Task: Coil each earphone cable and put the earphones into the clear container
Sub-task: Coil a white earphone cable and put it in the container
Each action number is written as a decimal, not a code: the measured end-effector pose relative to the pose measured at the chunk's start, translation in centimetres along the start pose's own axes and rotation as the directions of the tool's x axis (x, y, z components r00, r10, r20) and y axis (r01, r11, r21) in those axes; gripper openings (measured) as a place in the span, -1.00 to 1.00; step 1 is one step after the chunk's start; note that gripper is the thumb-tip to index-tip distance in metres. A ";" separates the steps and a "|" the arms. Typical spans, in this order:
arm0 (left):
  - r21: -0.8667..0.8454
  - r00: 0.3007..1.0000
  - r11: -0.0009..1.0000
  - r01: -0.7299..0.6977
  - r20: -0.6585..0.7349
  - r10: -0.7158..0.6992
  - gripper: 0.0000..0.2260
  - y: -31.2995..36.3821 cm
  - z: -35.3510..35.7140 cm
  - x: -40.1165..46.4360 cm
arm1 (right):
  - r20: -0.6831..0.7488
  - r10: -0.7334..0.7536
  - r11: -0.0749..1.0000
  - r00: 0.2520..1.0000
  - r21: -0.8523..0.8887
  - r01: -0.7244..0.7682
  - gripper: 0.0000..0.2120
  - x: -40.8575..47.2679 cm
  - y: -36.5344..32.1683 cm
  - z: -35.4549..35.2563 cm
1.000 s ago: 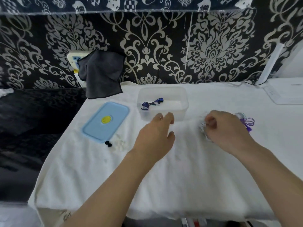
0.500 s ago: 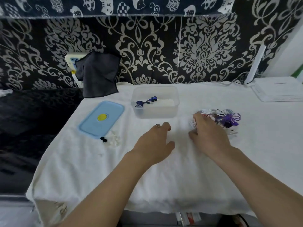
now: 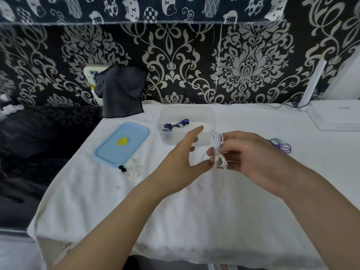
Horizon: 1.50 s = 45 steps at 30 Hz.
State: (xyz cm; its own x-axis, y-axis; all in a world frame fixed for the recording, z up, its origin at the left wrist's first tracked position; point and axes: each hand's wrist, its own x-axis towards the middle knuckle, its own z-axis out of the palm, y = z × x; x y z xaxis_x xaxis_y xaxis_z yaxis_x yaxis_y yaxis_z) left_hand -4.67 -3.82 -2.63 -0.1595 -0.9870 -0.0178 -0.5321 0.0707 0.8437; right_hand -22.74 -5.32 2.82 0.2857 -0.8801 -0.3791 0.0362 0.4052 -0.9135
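Step in hand, by my reading: the second set of earphones is lifted for coiling, ahead of going into the container.

Far left on the white cloth [image 3: 175,221]: blue lid [image 3: 121,144], off the container, lying flat. Just in front of it, small black ear tips [image 3: 122,168] and a scatter of pale ones [image 3: 134,169]. Dark cloth [image 3: 121,90] hangs on the wall behind.

Clear container [image 3: 211,117], open, near the back of the cloth. Blue earphones [image 3: 176,124] already lie inside, bundled at the left end.

Left hand [image 3: 181,162]: released, fingers straight and spread, holding nothing, raised in front of the container and reaching toward the white bundle. Thumb tip is close to it; contact not certain.

White earphones [image 3: 219,151]: held off the cloth, between the two hands, just in front of the container's right corner. Cable is thin and white, gathered in loose upright loops, with the small earbuds or plug hanging at the lower end; a fine strand trails left. Looks limp, apt to spring loose.

Right hand [image 3: 251,160]: grasping, fingers curled and pinching the white bundle at its middle.

Far right: purple earphones [image 3: 282,146] tangled on the cloth, partly hidden behind the right hand, untouched.

Next move calls for the left hand to catch the loose strand and wind it round the loops while the right keeps its pinch; then drop the bundle in the container.
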 end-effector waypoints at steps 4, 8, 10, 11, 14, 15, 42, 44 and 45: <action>-0.021 0.999 1.000 -0.018 0.047 0.019 -0.89 0.0 -0.6 -0.6 | 0.168 0.025 0.976 0.985 0.209 -0.061 -0.71 -0.1 -0.9 0.8; -0.199 0.996 0.977 0.079 0.060 -0.068 -0.72 0.2 -1.8 -1.5 | 0.227 0.070 0.962 0.971 0.244 -0.126 -0.68 0.4 -0.9 1.1; -0.203 0.993 0.972 0.119 0.050 -0.111 -0.72 0.3 -2.5 -2.0 | 0.195 0.098 0.971 0.976 0.197 -0.137 -0.70 0.7 -0.9 1.3; -0.186 0.991 0.974 0.130 0.050 -0.123 -0.73 0.1 -2.9 -2.2 | 0.163 0.118 0.974 0.979 0.171 -0.146 -0.72 1.0 -0.8 1.4; -0.189 0.983 0.967 0.168 0.103 -0.150 -0.76 -0.3 -3.8 -3.1 | 0.112 0.100 0.995 0.989 0.005 -0.101 -0.66 1.9 -0.3 1.9; -0.192 0.980 0.965 0.180 0.122 -0.159 -0.76 -0.5 -4.1 -3.4 | 0.119 0.083 0.992 0.989 -0.102 -0.071 -0.67 2.2 -0.1 2.3; -0.119 0.900 0.893 0.434 0.096 -0.425 -0.70 -4.9 -8.4 -2.6 | 0.304 -0.041 0.564 0.952 -0.779 0.273 -0.77 5.8 4.8 9.4; -0.119 0.900 0.892 0.435 0.090 -0.427 -0.70 -5.0 -8.7 -2.4 | 0.295 -0.061 0.604 0.954 -0.749 0.271 -0.85 6.1 4.8 9.9; -0.126 0.897 0.889 0.441 0.092 -0.432 -0.70 -4.9 -8.9 -2.4 | 0.289 -0.072 0.626 0.954 -0.732 0.269 -0.89 6.1 4.8 10.0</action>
State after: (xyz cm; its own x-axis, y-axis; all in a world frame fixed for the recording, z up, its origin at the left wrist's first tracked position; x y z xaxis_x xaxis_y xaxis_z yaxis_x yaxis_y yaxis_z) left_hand 5.76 -3.12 -1.97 0.0101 -0.9027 -0.4302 -0.4383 -0.3907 0.8095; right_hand -11.22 -6.27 -2.41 0.5473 -0.7978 -0.2531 -0.6015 -0.1645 -0.7818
